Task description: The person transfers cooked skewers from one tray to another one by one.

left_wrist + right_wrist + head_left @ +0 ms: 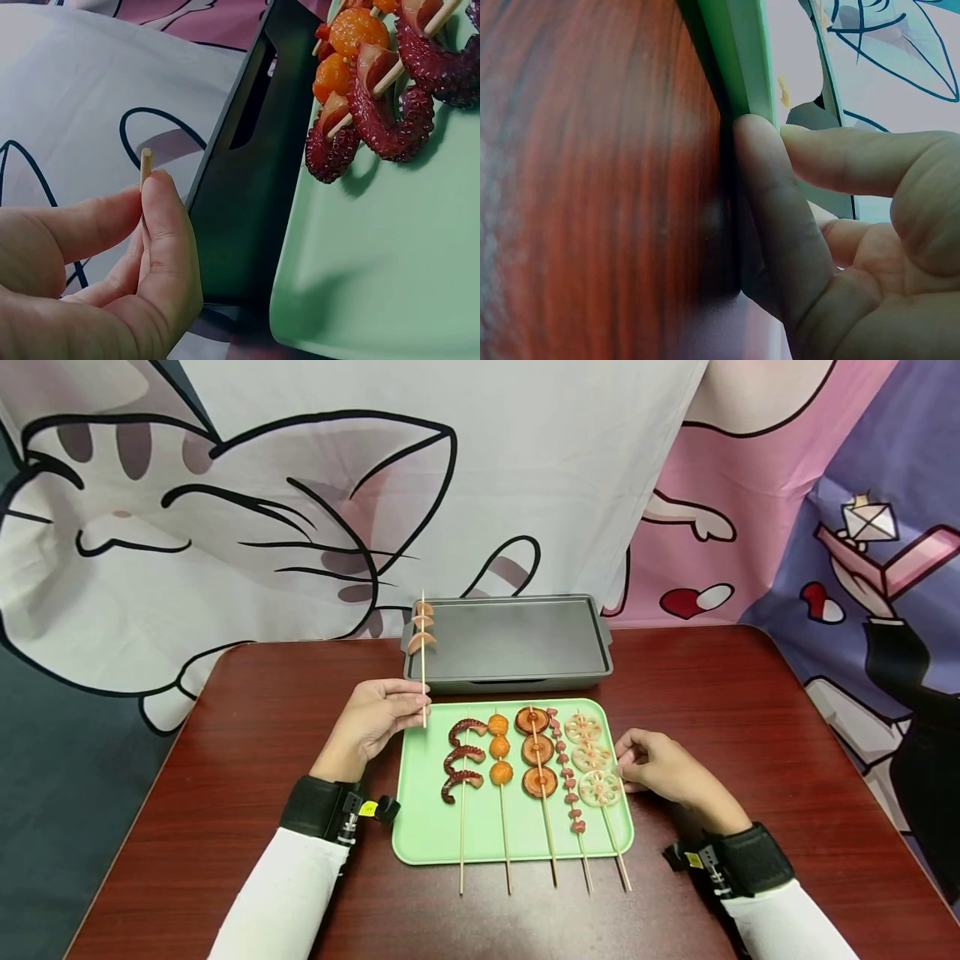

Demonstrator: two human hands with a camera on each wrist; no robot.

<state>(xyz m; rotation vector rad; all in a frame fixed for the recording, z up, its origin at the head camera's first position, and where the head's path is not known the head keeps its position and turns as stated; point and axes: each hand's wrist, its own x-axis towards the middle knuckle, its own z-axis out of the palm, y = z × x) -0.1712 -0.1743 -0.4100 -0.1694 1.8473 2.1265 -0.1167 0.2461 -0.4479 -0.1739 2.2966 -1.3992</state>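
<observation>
My left hand pinches the lower part of a thin wooden skewer with pale orange-pink pieces near its top. It stands at the left end of a grey rectangular griddle pan; whether it touches the pan I cannot tell. In the left wrist view, the skewer's blunt end pokes out between thumb and fingers. My right hand grips the right edge of a light green tray, thumb above and finger below in the right wrist view. Several skewers lie on the tray, sticks past its front edge.
The tray bears octopus tentacles, orange balls, brown mushroom-like rounds, small pink pieces and lotus root slices. Beneath is a reddish-brown wooden table. A printed cat curtain hangs behind.
</observation>
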